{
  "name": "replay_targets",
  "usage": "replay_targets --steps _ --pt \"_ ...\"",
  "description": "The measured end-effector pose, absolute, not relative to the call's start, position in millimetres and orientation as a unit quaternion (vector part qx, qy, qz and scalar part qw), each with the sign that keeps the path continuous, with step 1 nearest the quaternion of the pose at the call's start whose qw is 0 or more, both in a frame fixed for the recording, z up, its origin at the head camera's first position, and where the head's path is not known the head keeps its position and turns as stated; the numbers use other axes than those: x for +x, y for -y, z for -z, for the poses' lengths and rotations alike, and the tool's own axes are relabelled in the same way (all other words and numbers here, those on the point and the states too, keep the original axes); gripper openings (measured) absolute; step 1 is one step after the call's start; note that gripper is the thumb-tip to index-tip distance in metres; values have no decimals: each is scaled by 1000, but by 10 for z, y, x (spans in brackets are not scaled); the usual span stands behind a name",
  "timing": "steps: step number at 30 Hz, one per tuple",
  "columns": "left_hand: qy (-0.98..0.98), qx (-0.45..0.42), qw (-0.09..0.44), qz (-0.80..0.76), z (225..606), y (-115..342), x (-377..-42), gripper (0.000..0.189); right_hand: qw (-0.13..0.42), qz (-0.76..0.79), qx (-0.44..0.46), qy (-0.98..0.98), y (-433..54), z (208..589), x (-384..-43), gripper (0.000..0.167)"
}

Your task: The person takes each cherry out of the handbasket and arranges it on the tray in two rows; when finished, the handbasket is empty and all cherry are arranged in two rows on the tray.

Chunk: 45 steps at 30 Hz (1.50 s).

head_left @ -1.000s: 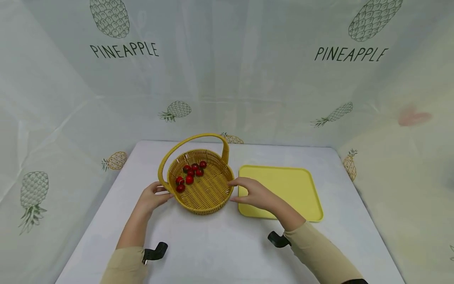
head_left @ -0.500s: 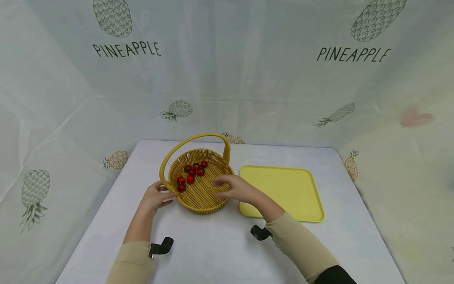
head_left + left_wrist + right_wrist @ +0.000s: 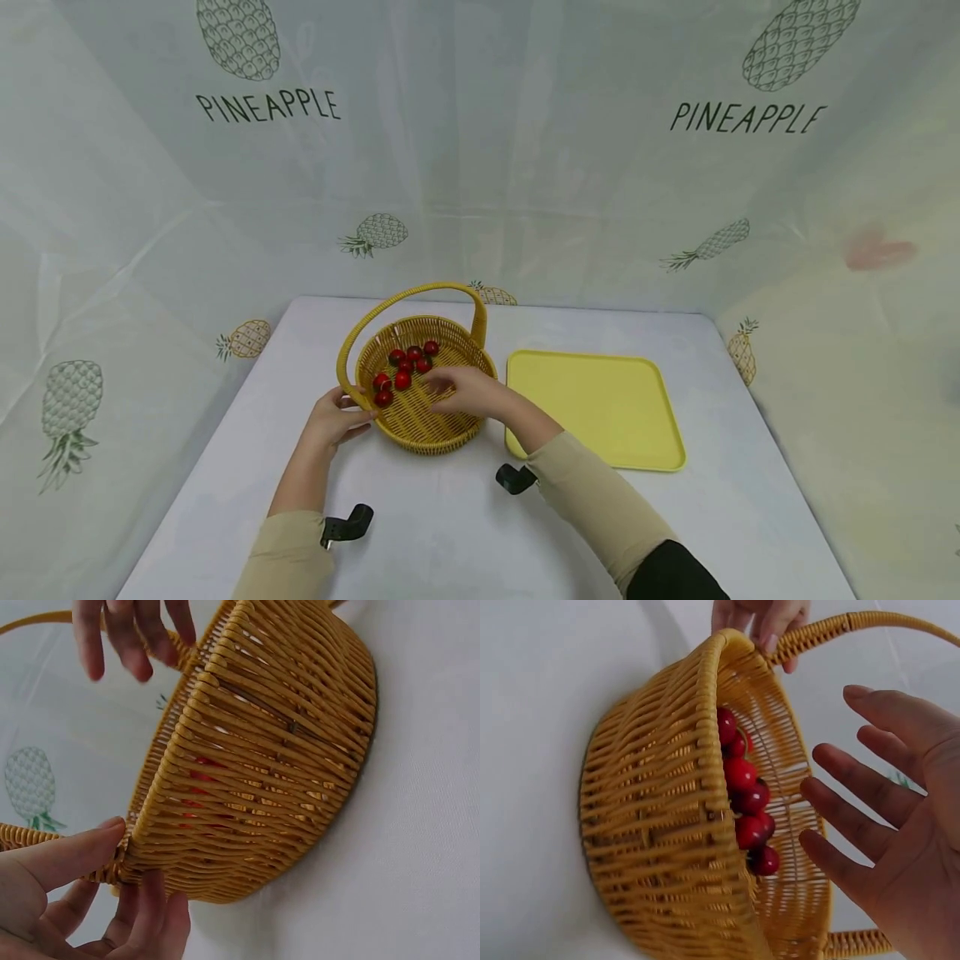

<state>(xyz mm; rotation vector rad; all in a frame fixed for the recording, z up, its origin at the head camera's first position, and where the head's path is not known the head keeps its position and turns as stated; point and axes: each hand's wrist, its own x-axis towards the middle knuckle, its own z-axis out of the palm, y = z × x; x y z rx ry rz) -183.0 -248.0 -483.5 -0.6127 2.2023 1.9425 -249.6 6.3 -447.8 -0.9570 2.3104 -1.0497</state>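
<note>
A round yellow wicker basket [image 3: 420, 425] with a tall arched handle [image 3: 431, 285] stands on the white table. Several dark red cherries [image 3: 740, 774] lie loose in its left half. At the handle's left foot my left hand [image 3: 330, 421] grips the basket rim, thumb on top and fingers against the outer wall in the left wrist view. Over the right half of the basket hovers my right hand [image 3: 472, 392], its fingers spread and nothing between them. Its fingertips point toward the cherries and sit a short way to their right.
To the right of the basket lies a flat yellow tray [image 3: 600, 408] with a low rim, partly under the right forearm. Black camera mounts stick out from both wrists. A pineapple-print sheet [image 3: 487, 167] hangs around the table.
My right hand has moved left from the basket's right rim to over its inside, nearer the cherries. The left hand stays at the rim, and the basket has barely shifted.
</note>
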Motion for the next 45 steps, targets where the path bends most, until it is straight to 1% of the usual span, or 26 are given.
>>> replay_targets --steps 10,19,25,30,45 --pt "-759 -204 59 -615 4820 2463 -1788 55 255 388 -331 -822 275 4501 -2601 43" --pt "-764 -208 58 -608 4858 2476 -1801 58 269 380 -324 -823 544 4553 -2703 39" --pt "-761 -206 68 -611 4882 2491 -1803 59 277 370 -313 -830 692 4625 -2753 38" --pt "-756 -201 76 -618 4893 2501 -1804 56 288 367 -300 -832 765 4682 -2784 37" --pt "-743 -203 85 -632 4909 2530 -1847 54 295 358 -274 -842 860 4802 -2864 38"
